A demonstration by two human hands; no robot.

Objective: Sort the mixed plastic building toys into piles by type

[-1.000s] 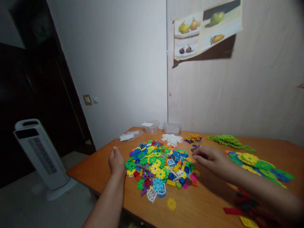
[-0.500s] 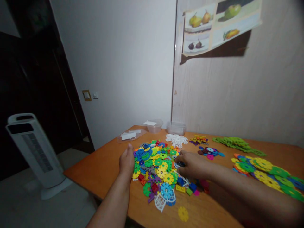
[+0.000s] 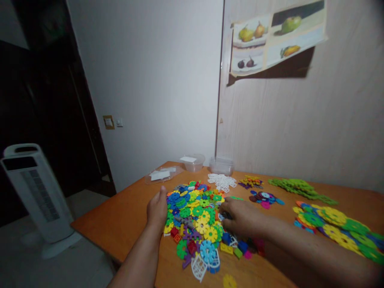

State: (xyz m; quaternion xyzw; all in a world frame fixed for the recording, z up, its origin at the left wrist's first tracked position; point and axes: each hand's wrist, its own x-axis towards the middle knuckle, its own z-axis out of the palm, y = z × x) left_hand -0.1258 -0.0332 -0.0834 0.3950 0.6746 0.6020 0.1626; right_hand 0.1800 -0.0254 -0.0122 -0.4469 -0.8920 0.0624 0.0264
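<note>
You could read no text, brand, number or sign from your position. White labels [image 3: 188, 159] stood on the clear tub [image 3: 196, 166] and on the flat clear plastic piece [image 3: 147, 180] at the far side of the table [image 3: 126, 212]; you could make out no characters on them. The dark panel [image 3: 20, 163] of the white tower unit [image 3: 39, 200] showed you no legible marking.

A right hand [image 3: 240, 218], fingers bent, reaches into a heap [image 3: 195, 212] of colored plastic pieces on a brown table [image 3: 120, 228] while the left hand [image 3: 157, 210] stands, thumb up, at the heap's left edge. White pieces [image 3: 222, 182] lie near clear tubs [image 3: 196, 165], with green pieces [image 3: 300, 189] and discs [image 3: 333, 216] farther right. Fruit pictures [image 3: 279, 36] hang on the wall [image 3: 279, 120] above.
</note>
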